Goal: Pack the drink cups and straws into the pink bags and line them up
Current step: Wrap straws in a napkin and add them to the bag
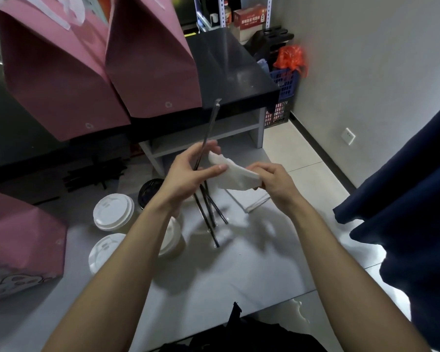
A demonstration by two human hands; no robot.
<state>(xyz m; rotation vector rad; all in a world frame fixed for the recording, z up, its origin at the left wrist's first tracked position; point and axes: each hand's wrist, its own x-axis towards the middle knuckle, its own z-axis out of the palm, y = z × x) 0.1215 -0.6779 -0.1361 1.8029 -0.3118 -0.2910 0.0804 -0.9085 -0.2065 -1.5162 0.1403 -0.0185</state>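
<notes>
Head view shows the left hand point(188, 171) gripping a bundle of dark straws point(205, 158) in clear wrappers. They are long and thin, and their long axis runs from the low ends near the white table point(252, 262) up and away toward the black counter point(229, 69); one straw reaches higher than the others. The right hand point(272, 181) pinches a white napkin point(235, 175), and the left thumb also presses on it. Three white-lidded cups point(113, 212) stand on the table, under the left forearm. Two pink bags point(99, 62) stand side by side on the counter, and a third pink bag point(23, 240) is at the left edge.
</notes>
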